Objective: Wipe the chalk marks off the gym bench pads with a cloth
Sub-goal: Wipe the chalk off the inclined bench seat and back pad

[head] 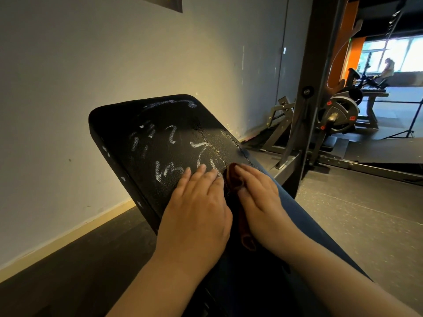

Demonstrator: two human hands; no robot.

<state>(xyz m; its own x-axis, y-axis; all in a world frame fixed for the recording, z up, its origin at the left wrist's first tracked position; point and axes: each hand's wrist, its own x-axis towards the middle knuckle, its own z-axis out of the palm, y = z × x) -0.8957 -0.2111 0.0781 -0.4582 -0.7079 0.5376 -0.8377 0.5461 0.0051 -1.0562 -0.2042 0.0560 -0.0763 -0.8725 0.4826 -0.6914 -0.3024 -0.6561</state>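
A black gym bench pad (160, 115) slopes up and away from me, its surface covered with white chalk marks (167, 172). My left hand (196, 209) lies flat on the lower part of the pad, fingers straight and touching the chalk. My right hand (258, 193) rests beside it, fingers straight, pressing on a dark reddish-brown cloth (231, 179). The cloth runs between the two hands, and its rolled end (247, 239) sticks out near my right wrist.
A pale wall (91, 65) stands close behind and left of the pad. A dark steel rack upright (306, 99) rises to the right, with weight plates (338, 115) and other gym machines beyond it. Dark rubber floor (357, 209) spreads to the right.
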